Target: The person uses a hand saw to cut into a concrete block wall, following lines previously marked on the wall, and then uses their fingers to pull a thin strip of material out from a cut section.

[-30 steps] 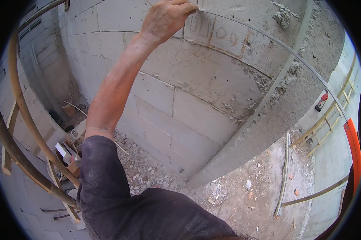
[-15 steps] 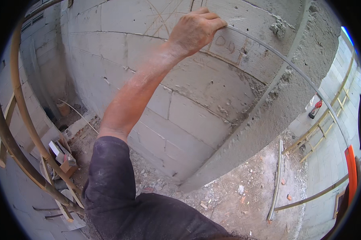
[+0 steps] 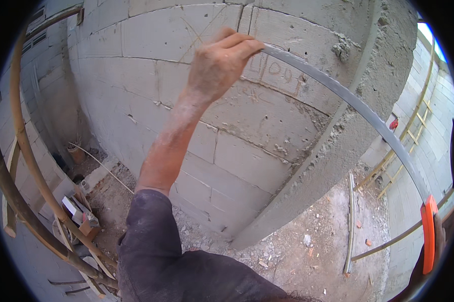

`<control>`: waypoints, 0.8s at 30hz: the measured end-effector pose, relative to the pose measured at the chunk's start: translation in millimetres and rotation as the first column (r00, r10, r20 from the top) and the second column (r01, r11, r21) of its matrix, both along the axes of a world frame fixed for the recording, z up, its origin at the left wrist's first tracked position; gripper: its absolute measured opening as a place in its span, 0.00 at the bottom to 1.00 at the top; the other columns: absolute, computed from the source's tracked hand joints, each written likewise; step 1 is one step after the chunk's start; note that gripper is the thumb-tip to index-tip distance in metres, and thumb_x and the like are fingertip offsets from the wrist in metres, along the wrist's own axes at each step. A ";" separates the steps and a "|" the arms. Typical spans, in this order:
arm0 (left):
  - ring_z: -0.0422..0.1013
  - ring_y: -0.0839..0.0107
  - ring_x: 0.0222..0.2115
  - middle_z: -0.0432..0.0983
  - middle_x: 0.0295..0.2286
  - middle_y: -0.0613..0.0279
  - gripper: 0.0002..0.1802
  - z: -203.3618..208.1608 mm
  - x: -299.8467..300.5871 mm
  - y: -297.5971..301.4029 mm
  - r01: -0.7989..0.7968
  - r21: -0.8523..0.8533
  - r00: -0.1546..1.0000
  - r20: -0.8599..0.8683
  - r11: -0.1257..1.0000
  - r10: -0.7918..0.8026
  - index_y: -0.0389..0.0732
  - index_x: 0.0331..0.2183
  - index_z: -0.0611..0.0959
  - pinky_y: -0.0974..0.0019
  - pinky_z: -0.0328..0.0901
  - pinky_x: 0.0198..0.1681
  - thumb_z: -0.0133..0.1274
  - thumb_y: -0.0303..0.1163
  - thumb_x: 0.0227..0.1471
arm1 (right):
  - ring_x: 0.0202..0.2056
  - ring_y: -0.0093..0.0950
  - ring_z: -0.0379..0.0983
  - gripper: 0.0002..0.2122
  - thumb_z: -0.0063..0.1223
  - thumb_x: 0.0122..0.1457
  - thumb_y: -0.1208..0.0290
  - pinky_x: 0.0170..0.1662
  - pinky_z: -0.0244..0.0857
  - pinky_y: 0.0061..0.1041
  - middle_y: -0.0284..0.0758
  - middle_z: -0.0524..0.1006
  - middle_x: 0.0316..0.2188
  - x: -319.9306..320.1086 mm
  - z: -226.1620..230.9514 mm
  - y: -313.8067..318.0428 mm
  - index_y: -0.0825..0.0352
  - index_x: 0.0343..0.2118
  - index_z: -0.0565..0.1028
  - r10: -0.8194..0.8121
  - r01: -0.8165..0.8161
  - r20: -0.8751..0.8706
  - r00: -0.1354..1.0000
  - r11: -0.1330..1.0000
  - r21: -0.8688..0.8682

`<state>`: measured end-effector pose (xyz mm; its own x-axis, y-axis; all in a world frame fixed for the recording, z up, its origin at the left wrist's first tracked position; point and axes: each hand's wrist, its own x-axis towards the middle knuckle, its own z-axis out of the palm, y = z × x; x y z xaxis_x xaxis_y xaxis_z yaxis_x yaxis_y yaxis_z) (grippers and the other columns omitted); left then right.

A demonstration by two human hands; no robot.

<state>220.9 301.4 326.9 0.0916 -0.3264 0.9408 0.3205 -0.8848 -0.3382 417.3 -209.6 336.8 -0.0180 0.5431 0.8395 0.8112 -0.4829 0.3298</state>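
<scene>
The block wall [image 3: 151,95] fills your front, its rendered corner [image 3: 337,146] running down to the rubble floor [image 3: 317,246], open to the right. Your left hand [image 3: 218,63] presses the long metal straightedge [image 3: 357,108] against the wall, fingers [image 3: 244,45] curled over its end; your right hand [image 3: 438,241] grips its orange end [image 3: 428,241], fingers mostly hidden

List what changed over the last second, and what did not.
The left hand slid lower and to the right across the grey block wall, keeping the end of the long grey metal straightedge pressed there. The straightedge's orange end cap came into view at the right edge, with the right hand behind it, barely visible. The grip on the straightedge is unchanged, and the wall and rubble-strewn ground are as before.
</scene>
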 end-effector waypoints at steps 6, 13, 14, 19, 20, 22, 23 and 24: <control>0.74 0.71 0.32 0.81 0.30 0.70 0.06 16.7 -45.3 81.2 -0.120 -0.020 0.990 -0.072 0.993 0.118 0.45 0.33 0.86 0.68 0.72 0.33 0.62 0.30 0.48 | 0.52 0.37 0.74 0.20 0.50 0.57 0.86 0.59 0.64 0.37 0.44 0.77 0.51 -2.1 7.0 90.6 0.68 0.54 0.74 -0.002 -0.036 -0.267 0.964 0.990 -0.137; 0.74 0.72 0.33 0.81 0.29 0.71 0.06 15.7 -39.9 114.5 -0.098 -0.018 0.988 -0.119 0.995 0.095 0.46 0.34 0.86 0.67 0.73 0.34 0.60 0.32 0.51 | 0.54 0.37 0.73 0.19 0.50 0.57 0.85 0.60 0.62 0.36 0.44 0.77 0.50 9.3 13.6 113.4 0.70 0.52 0.75 0.097 -0.142 -0.289 0.952 0.980 -0.138; 0.74 0.72 0.33 0.81 0.29 0.71 0.06 14.4 -40.7 114.8 -0.099 -0.023 0.988 -0.120 0.995 0.096 0.46 0.34 0.86 0.67 0.73 0.34 0.60 0.32 0.51 | 0.54 0.37 0.73 0.18 0.50 0.57 0.85 0.60 0.62 0.36 0.44 0.77 0.50 10.4 11.1 113.3 0.70 0.52 0.75 0.097 -0.146 -0.295 0.951 0.978 -0.149; 0.74 0.74 0.32 0.81 0.29 0.71 0.07 19.0 -48.1 107.1 -0.155 -0.026 0.981 -0.121 0.988 0.151 0.45 0.34 0.86 0.68 0.73 0.35 0.60 0.32 0.50 | 0.54 0.37 0.73 0.18 0.49 0.58 0.85 0.60 0.62 0.36 0.45 0.77 0.50 13.8 12.6 111.5 0.70 0.52 0.75 0.048 -0.106 -0.292 0.955 0.977 -0.185; 0.74 0.74 0.32 0.81 0.29 0.71 0.07 20.5 -47.0 109.8 -0.147 -0.029 0.982 -0.123 0.989 0.142 0.45 0.34 0.86 0.68 0.73 0.35 0.60 0.32 0.50 | 0.54 0.37 0.73 0.18 0.49 0.58 0.84 0.60 0.63 0.36 0.45 0.77 0.51 17.2 15.4 107.9 0.70 0.53 0.75 0.029 -0.080 -0.252 0.967 0.977 -0.196; 0.74 0.74 0.33 0.81 0.29 0.71 0.07 24.7 -47.4 113.2 -0.172 0.032 0.975 -0.139 0.984 0.175 0.46 0.34 0.86 0.69 0.73 0.35 0.61 0.32 0.50 | 0.54 0.38 0.73 0.18 0.49 0.58 0.84 0.60 0.63 0.36 0.45 0.76 0.51 24.8 15.4 107.3 0.70 0.53 0.74 0.023 -0.073 -0.232 0.972 0.976 -0.208; 0.74 0.74 0.33 0.81 0.29 0.71 0.07 25.6 -45.4 112.7 -0.172 0.031 0.973 -0.148 0.985 0.175 0.46 0.34 0.86 0.69 0.73 0.35 0.61 0.32 0.50 | 0.54 0.38 0.73 0.18 0.49 0.59 0.84 0.60 0.63 0.36 0.45 0.76 0.51 26.5 17.1 108.3 0.70 0.53 0.74 0.010 -0.053 -0.231 0.973 0.982 -0.181; 0.74 0.73 0.33 0.82 0.30 0.70 0.07 29.4 -44.3 110.1 -0.177 0.032 0.970 -0.162 0.984 0.180 0.45 0.35 0.87 0.69 0.72 0.35 0.60 0.29 0.50 | 0.55 0.38 0.72 0.18 0.49 0.59 0.83 0.60 0.63 0.36 0.45 0.76 0.51 33.8 14.9 111.4 0.69 0.54 0.74 0.010 -0.045 -0.237 0.971 0.988 -0.145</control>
<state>176.6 411.5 356.4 0.3020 -0.3066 0.9027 0.4122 -0.8118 -0.4136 451.1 -98.2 351.7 0.1535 0.6639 0.7318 0.8868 -0.4193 0.1943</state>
